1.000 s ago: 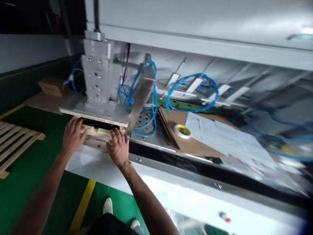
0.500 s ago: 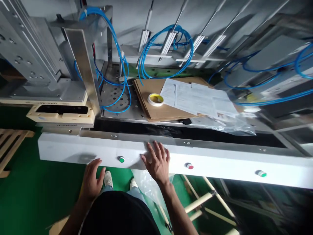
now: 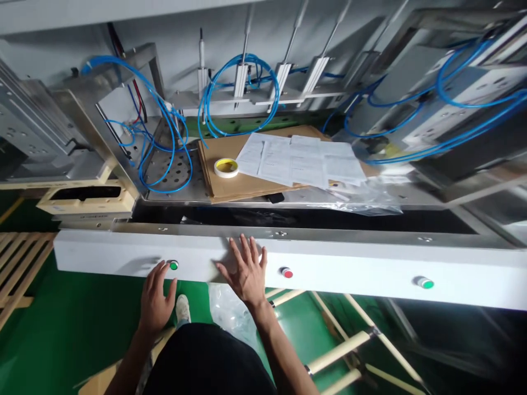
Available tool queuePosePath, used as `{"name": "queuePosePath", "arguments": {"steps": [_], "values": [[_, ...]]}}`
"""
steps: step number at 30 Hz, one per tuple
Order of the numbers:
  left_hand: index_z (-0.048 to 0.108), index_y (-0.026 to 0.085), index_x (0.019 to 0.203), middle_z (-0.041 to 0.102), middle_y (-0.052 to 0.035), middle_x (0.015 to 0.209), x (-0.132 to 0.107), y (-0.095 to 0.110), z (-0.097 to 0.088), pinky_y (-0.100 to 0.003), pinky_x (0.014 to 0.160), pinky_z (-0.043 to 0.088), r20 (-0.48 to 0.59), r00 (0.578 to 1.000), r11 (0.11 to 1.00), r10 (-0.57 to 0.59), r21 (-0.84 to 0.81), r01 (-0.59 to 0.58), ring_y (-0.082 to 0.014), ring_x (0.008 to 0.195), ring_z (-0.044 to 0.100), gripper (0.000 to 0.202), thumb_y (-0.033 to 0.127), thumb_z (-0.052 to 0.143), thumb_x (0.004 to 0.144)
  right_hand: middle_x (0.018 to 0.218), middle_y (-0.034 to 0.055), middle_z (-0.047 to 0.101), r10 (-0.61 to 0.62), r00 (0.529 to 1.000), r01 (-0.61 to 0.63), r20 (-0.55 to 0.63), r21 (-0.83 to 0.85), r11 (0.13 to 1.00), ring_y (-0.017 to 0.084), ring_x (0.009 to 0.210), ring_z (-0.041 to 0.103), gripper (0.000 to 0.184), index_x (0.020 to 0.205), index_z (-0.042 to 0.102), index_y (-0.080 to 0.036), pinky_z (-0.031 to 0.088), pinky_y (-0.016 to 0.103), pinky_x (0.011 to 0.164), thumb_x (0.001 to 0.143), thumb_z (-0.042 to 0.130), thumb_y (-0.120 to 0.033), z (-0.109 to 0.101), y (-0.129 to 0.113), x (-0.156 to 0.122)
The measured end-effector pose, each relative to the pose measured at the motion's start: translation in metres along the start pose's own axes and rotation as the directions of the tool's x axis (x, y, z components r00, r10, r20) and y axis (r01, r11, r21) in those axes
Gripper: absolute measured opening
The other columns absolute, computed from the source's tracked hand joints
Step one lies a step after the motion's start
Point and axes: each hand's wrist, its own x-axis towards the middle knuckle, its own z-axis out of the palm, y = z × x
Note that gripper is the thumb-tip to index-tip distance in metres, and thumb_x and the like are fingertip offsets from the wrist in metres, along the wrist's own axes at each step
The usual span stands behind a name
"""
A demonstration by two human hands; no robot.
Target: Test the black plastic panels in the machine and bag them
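Observation:
My right hand [image 3: 248,274] lies on the white front panel [image 3: 354,274] with fingers spread and nothing in it. Its fingertips reach up to the metal edge strip above the panel. To its right is a red push button [image 3: 287,272]. My left hand [image 3: 157,299] is at the panel's lower edge, fingers loosely stretched and thumb apart, holding nothing. Its fingertips are right beside a green push button [image 3: 173,265]; whether they touch it I cannot tell. A second green button [image 3: 426,283] is farther right.
Behind the panel runs a dark slot [image 3: 354,219]. Beyond it, cardboard sheets [image 3: 222,189] carry a tape roll [image 3: 226,168] and papers [image 3: 288,159]. Blue tubing [image 3: 209,109] loops before metal cylinders [image 3: 241,79]. A wooden pallet [image 3: 20,263] lies left; a pipe frame [image 3: 337,351] stands below.
The view has shifted to the right. My left hand has come closer to the green button beside it. My right hand has slid a little rightwards along the panel.

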Motion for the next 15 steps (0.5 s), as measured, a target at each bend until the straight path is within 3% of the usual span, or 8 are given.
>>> {"name": "queuePosePath", "arguments": {"steps": [7,12,15], "values": [[0.050,0.022,0.149,0.062,-0.0161,0.146,-0.010,0.003,0.013,-0.056,0.117,0.048,0.015,0.998,0.998,-0.055,0.024,0.054,-0.0331,0.142,0.055,0.044,0.033,0.052,0.106,0.166,0.0177,0.048,0.016,1.000,-0.016,-0.006,0.044,0.999,0.038,0.157,0.035,0.073,0.160,0.047,-0.022,0.023,0.062,0.127,0.099,0.058,-0.062,0.000,0.009,-0.003],[0.049,0.023,0.153,0.060,-0.0170,0.149,-0.017,-0.002,0.018,-0.057,0.117,0.048,-0.003,1.000,0.999,-0.030,0.038,0.031,-0.0348,0.143,0.055,0.049,0.035,0.054,0.105,0.164,0.0171,0.050,-0.002,1.000,0.002,-0.011,0.048,0.999,0.038,0.157,0.037,0.074,0.160,0.046,-0.025,0.021,0.064,0.127,0.098,0.058,-0.064,-0.014,0.006,-0.009],[0.042,0.026,0.161,0.056,-0.0166,0.155,-0.026,-0.008,0.020,-0.058,0.118,0.048,-0.001,1.000,0.998,-0.002,0.057,0.002,-0.0360,0.144,0.054,0.058,0.034,0.055,0.105,0.159,0.0150,0.056,0.010,0.997,-0.007,-0.080,0.043,0.999,0.036,0.154,0.042,0.066,0.156,0.051,-0.026,0.023,0.061,0.128,0.100,0.057,-0.058,-0.024,0.005,-0.021]]}}
